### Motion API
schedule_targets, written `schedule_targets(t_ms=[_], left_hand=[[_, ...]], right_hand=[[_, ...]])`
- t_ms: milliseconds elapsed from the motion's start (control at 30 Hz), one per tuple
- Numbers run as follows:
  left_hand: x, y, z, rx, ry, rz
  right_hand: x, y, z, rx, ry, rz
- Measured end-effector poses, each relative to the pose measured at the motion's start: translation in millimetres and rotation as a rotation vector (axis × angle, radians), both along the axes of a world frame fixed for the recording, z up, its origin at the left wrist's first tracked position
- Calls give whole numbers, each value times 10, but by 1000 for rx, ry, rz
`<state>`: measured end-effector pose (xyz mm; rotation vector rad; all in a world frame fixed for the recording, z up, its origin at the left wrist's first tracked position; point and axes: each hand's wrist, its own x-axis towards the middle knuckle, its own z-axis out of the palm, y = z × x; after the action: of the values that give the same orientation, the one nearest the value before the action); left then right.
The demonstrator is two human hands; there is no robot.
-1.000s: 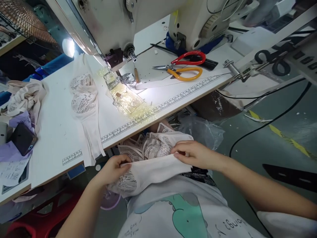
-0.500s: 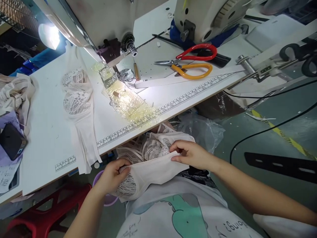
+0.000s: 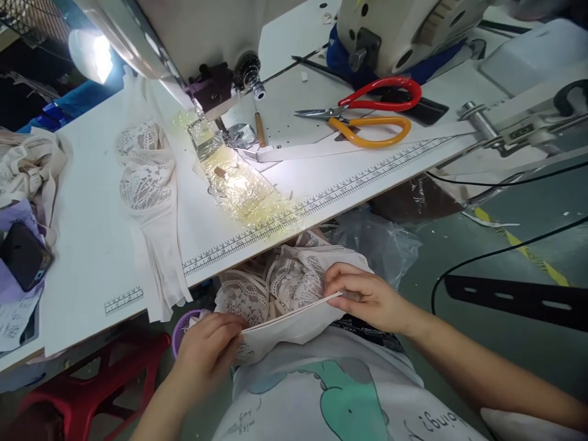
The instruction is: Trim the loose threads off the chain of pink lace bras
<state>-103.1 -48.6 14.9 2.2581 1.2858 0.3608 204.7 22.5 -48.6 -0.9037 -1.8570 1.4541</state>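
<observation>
A cream lace bra [image 3: 294, 278] lies across my lap, just below the table's front edge. My left hand [image 3: 209, 343] is closed on the left part of its band, with the fingertips partly hidden behind the fabric. Thumb and fingers of my right hand [image 3: 362, 297] pinch the band's edge at the right end. Between the two hands the edge runs nearly straight, and the lace cups show beyond it. On the table, a second cream lace bra [image 3: 147, 184] lies lengthwise to the left of the sewing machine [image 3: 211, 30].
Scissors with red and orange handles [image 3: 367, 116] lie behind the ruler strip [image 3: 331, 199]. Yellowish film [image 3: 248, 190] covers the machine bed. A phone [image 3: 25, 257] and piled garments [image 3: 30, 165] sit at the left. Below are a red stool [image 3: 87, 386] and a purple basket [image 3: 181, 331].
My left hand has turned over the band, palm more downward. The band's edge has tilted toward me, showing more of the lace cups. The view has shifted slightly.
</observation>
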Motion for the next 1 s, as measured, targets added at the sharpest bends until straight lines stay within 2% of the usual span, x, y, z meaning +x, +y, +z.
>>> schedule_targets(t_ms=[167,300,367,467,533,567,633,800,1000], left_hand=[[57,-42,3,143,53,-33],[44,-28,-44,114,70,-30],[22,26,-77,-36,-31,27],[-14,167,-145,-435,-241,163],[-21,273,-196,-642,-303,239],[-14,320,-220,-696,-300,263],[16,388,-257,-693,-253,277],[98,409,-263,-477,-76,172],[49,358,-245,-482,-197,183]], right_hand=[[-14,-79,-64,-29,64,-73],[20,-162,-112,-144,-51,-118],[45,-196,-119,-150,-156,-124],[52,-214,-95,-90,-275,-140],[29,-201,-71,-59,-327,-150],[14,-189,-63,-60,-348,-155],[-16,-160,-68,-79,-379,-168],[-18,-95,-149,-78,-363,-177],[50,-43,-212,8,-226,-114]])
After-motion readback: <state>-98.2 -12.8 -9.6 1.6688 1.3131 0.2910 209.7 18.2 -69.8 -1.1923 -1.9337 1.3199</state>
